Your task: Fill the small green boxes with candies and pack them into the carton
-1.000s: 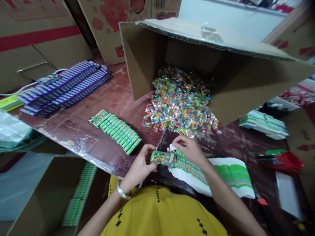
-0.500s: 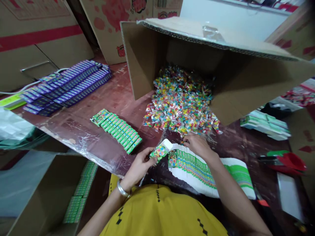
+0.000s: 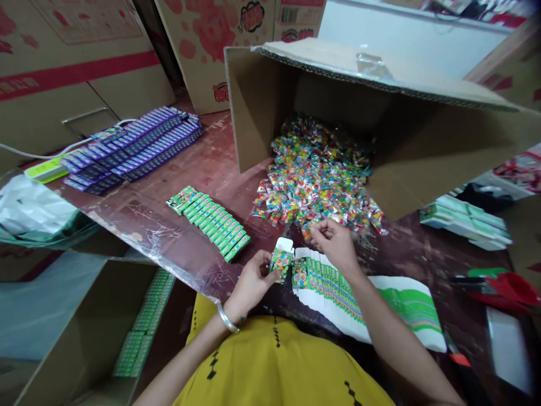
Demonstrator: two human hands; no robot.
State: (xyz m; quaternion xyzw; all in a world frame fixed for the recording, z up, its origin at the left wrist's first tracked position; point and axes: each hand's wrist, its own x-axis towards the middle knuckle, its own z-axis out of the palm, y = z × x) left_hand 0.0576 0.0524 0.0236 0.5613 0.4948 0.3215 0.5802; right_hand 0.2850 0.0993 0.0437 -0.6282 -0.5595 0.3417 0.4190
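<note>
My left hand (image 3: 253,279) holds a small green printed carton (image 3: 281,259) upright, its white top flap open. My right hand (image 3: 336,241) is pinched on a small wrapped candy at the near edge of the candy pile (image 3: 315,172). That colourful pile spills out of a big cardboard box (image 3: 406,135) lying on its side. Just below both hands, a fanned row of flat green cartons (image 3: 338,285) lies on the table.
A row of filled green boxes (image 3: 209,221) lies left of my hands, purple boxes (image 3: 131,146) farther left. More green packs (image 3: 465,220) sit at the right, a red tool (image 3: 507,285) near them. A carton with green boxes (image 3: 143,324) stands below the table edge.
My left hand turned the green carton upright with its flap open. My right hand left the flat cartons, reached to the pile's edge and pinched a candy.
</note>
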